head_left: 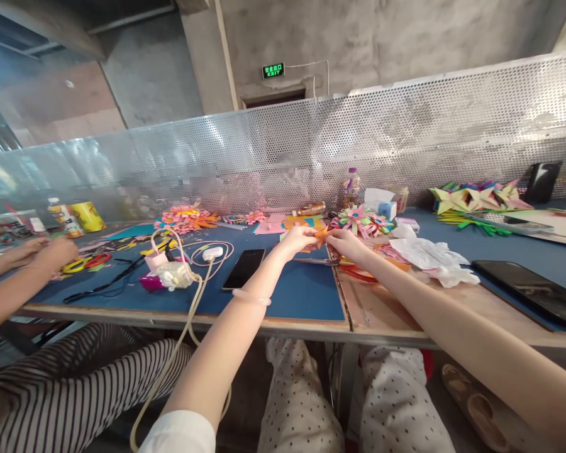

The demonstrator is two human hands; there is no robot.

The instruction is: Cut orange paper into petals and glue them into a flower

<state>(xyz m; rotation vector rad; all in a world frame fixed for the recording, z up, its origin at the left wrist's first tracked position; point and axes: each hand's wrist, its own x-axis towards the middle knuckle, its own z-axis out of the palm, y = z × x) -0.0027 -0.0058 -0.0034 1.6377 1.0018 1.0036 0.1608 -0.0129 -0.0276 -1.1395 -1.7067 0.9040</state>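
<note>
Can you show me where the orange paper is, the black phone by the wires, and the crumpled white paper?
orange paper (pixel 321 234): head view, on the folded piece between both hands.
black phone (pixel 244 268): head view, middle of its dark screen.
crumpled white paper (pixel 427 255): head view, middle of the heap.

Bright, even light; edges stretched, screen glaring.

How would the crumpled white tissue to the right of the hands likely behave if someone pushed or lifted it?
The crumpled white tissue looks thin and loosely bunched, so it would probably be floppy and very light, sliding easily across the table. Its wrinkled, ragged edges suggest it could tear if pulled. It seems unlikely to roll.
</note>
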